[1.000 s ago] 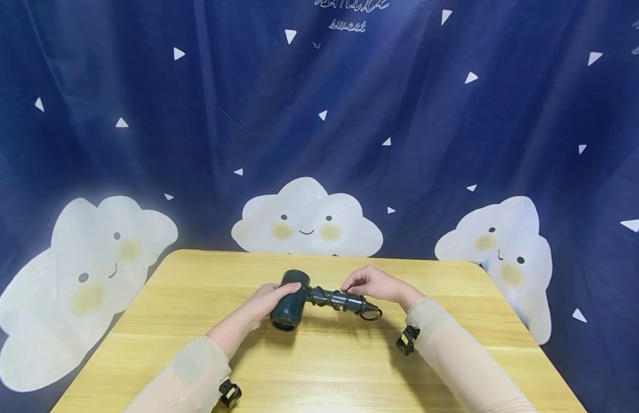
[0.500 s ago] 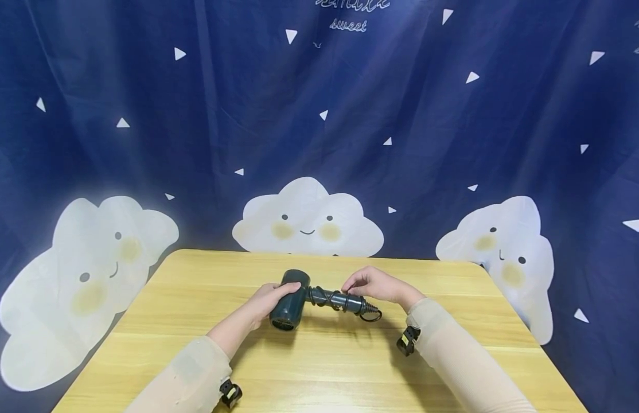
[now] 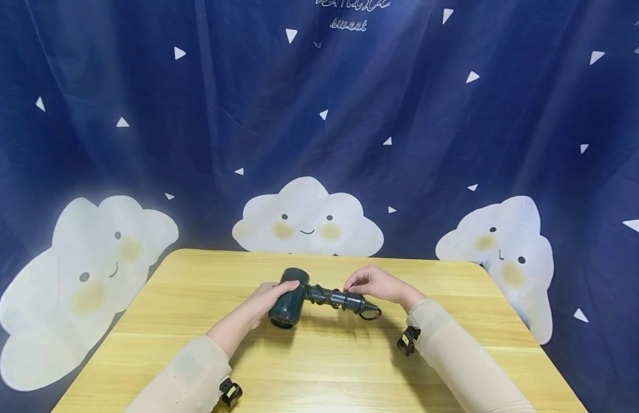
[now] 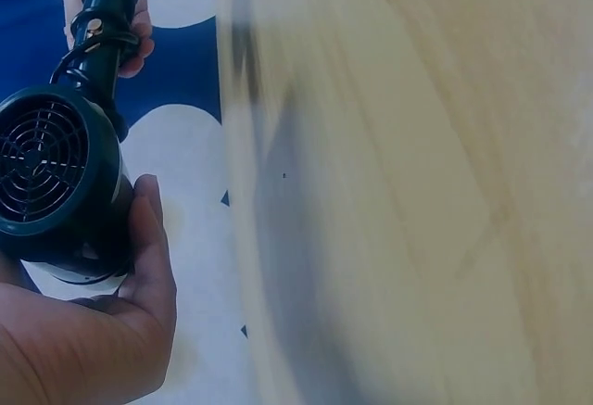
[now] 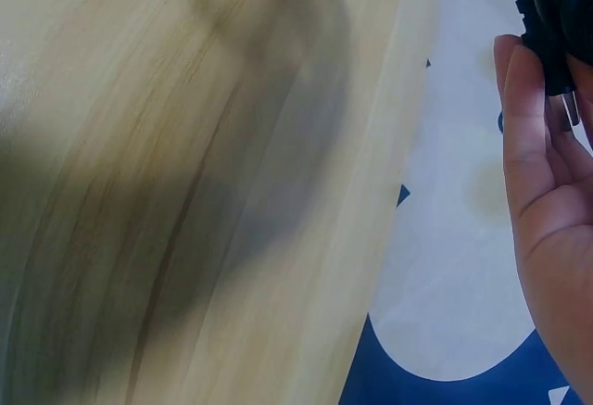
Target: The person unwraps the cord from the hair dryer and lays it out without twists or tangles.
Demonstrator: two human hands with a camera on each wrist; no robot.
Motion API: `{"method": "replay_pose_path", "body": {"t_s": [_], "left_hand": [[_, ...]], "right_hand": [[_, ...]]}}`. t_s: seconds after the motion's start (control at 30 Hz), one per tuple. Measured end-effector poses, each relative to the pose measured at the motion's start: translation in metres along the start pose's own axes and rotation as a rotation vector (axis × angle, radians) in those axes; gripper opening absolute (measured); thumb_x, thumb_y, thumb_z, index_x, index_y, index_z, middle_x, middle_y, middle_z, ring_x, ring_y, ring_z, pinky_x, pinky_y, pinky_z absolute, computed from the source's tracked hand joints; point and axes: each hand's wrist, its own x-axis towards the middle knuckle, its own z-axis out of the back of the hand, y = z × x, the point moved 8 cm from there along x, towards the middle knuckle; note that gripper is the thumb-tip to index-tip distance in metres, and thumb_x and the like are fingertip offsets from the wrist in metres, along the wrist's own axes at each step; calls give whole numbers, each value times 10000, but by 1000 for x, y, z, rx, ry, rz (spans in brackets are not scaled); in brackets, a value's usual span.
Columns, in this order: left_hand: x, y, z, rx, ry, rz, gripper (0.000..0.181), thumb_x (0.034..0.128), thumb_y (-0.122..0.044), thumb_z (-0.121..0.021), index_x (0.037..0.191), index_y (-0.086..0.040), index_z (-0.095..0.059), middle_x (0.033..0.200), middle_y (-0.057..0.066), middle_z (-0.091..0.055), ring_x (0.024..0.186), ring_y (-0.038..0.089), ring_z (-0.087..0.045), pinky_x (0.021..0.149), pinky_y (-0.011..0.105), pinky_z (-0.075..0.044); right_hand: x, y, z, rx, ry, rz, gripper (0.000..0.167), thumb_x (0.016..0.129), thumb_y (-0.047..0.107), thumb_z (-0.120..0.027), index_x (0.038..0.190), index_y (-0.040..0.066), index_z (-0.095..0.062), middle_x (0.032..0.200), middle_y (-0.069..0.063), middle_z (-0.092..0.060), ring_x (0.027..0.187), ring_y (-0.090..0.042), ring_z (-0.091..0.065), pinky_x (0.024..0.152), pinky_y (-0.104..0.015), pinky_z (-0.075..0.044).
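Note:
A dark green hair dryer [image 3: 288, 307] is held above the table, its barrel to the left and its handle [image 3: 340, 299] pointing right. Its black cord [image 3: 324, 296] winds round the handle and ends in a loop [image 3: 371, 314] past the ribbed sleeve. My left hand [image 3: 262, 301] grips the barrel, thumb on top; the left wrist view shows the round grille [image 4: 42, 159] beside this hand [image 4: 111, 312]. By the handle, my right hand [image 3: 373, 284] pinches the plug [image 5: 553, 71], whose metal prongs [image 5: 569, 108] show in the right wrist view. Some of its fingers are hidden.
Below both hands lies a light wooden table [image 3: 319, 367]. Behind its far edge hangs a dark blue curtain [image 3: 278, 143] printed with white clouds and triangles. A small black device [image 3: 230, 393] sits at the left wrist, another [image 3: 408, 341] at the right.
Almost nothing differs. The hair dryer and both hands have shifted very slightly; the same grips are kept.

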Motion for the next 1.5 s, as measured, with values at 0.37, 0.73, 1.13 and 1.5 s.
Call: {"method": "replay_pose_path", "body": {"t_s": [0.37, 0.73, 1.13, 1.5], "left_hand": [[5, 2, 1, -32, 16, -13, 719, 888, -583, -653, 1242, 40, -597, 972, 142, -708, 816, 240, -709, 774, 349, -573], [7, 3, 3, -60, 13, -4, 730, 894, -571, -654, 1290, 38, -577, 984, 144, -710, 828, 236, -711, 770, 354, -579], [6, 0, 5, -102, 2, 0, 699, 892, -566, -655, 1273, 18, -607, 979, 132, -722, 853, 242, -720, 775, 343, -582], [5, 2, 6, -148, 23, -16, 690, 914, -543, -641, 1302, 26, -590, 993, 126, -721, 866, 241, -721, 788, 336, -578]], "right_hand": [[-4, -7, 1, 67, -2, -23, 132, 963, 48, -648, 1061, 31, -734, 1074, -59, -731, 998, -159, -667, 900, -305, -537], [-4, -15, 1, 111, -26, -10, 156, 953, 14, -638, 1084, 0, -720, 1053, -104, -738, 963, -194, -689, 880, -308, -551], [-4, -18, -1, 183, -70, -5, 210, 916, 19, -670, 1115, -40, -700, 1027, -105, -745, 954, -209, -695, 919, -332, -524], [-5, -15, -9, 202, -38, -3, 217, 928, 90, -693, 1106, -34, -714, 1000, -105, -744, 937, -214, -681, 880, -370, -530]]}}
